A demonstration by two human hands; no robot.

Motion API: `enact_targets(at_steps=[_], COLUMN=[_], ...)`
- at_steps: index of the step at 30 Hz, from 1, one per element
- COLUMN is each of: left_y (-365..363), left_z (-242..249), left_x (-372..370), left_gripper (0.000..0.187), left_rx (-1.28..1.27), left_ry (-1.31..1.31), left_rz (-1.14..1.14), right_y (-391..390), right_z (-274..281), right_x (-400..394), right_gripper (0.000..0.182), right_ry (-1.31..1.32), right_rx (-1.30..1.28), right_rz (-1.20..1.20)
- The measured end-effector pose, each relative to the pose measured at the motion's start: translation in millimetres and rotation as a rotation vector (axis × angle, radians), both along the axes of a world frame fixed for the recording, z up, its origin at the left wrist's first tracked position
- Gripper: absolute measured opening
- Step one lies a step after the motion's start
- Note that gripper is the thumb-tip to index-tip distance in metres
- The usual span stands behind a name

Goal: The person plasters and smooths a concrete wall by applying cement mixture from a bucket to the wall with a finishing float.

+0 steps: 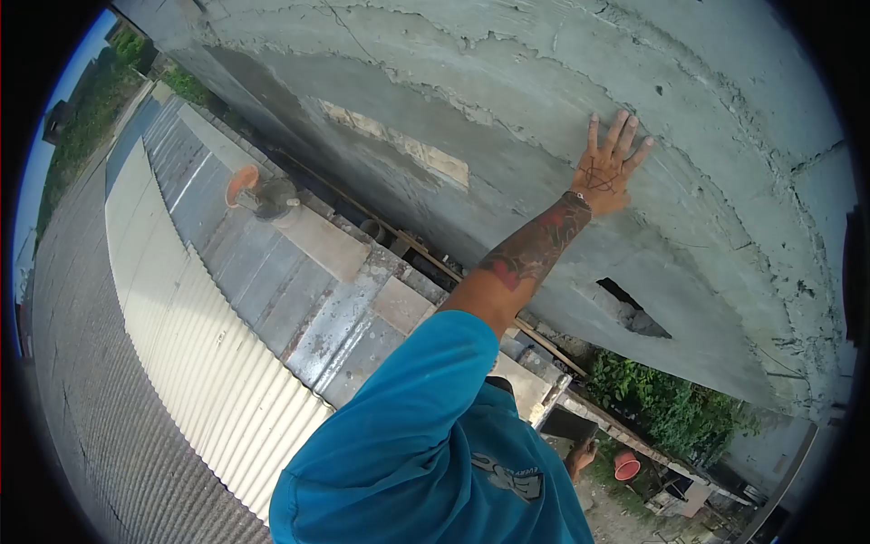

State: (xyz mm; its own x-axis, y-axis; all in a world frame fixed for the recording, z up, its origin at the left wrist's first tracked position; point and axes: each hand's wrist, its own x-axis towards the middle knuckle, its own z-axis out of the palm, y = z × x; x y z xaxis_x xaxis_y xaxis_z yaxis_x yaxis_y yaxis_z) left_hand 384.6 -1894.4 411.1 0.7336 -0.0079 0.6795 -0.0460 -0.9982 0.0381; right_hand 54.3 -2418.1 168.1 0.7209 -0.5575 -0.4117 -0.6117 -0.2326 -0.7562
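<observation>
My left hand (609,172) lies flat against the grey plastered wall (535,213), its fingers spread and nothing held. The arm reaches up from a blue sleeve. Low in the view, partly hidden by my shirt, my right hand (580,458) grips a flat dark rectangular plastering tool (569,424). Its handle is not visible. Around my left hand the plaster is smooth in places and rough-edged in others. A pale unplastered strip (399,140) shows to the left, and a dark jagged hole (634,308) lies below the hand.
Corrugated roofing (199,335) and a metal-sheet ledge (326,335) run along the left. An orange container (242,185) sits there beside a cement-stained vessel (274,198). A narrow gap separates ledge and wall. Far below are a reddish bucket (626,466) and green plants (657,399).
</observation>
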Motion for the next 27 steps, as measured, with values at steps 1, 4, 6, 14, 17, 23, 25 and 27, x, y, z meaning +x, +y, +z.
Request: enact_targets(at_steps=[1, 4, 6, 14, 17, 23, 25, 27], left_y=[3.0, 8.9, 12.7, 8.3, 1.2, -12.5, -13.6, -10.4], left_z=[0.4, -7.6, -13.1, -16.1, -21.3, -17.6, -13.5, -4.8], left_x=[-0.9, 8.4, 16.4, 27.0, 21.5, 21.0, 16.9, 7.3], left_gripper=[0.112, 0.120, 0.121, 0.123, 0.124, 0.112, 0.097, 0.083], left_rx=[-0.021, 0.063, -0.016, -0.045, -0.094, -0.173, -0.137, -0.091], left_ry=[0.017, 0.021, 0.001, -0.101, -0.128, -0.076, -0.112, -0.138], left_rz=[-0.062, -0.072, -0.120, -0.162, -0.157, -0.112, -0.044, 0.031], right_y=[-8.8, 13.5, -14.8, 16.2, 45.4, 84.6, 108.0, 118.5], right_z=[-8.6, 32.9, 9.4, 44.4, 48.4, 51.7, 71.4, 68.7], right_x=[-2.1, 12.4, 8.2, 41.7, 48.4, 55.8, 57.3, 56.5], right_gripper=[0.028, 0.023, 0.028, 0.052, 0.059, 0.064, 0.063, 0.064], right_ry=[-0.020, -0.084, -0.159, -0.241, -0.167, 0.083, 0.098, 0.120], right_rx=[0.113, 0.406, 0.684, 1.205, 1.373, 1.431, 1.422, 1.444], right_rz=[-0.051, -0.318, -0.383, -0.256, -0.067, 0.036, 0.143, 0.187])
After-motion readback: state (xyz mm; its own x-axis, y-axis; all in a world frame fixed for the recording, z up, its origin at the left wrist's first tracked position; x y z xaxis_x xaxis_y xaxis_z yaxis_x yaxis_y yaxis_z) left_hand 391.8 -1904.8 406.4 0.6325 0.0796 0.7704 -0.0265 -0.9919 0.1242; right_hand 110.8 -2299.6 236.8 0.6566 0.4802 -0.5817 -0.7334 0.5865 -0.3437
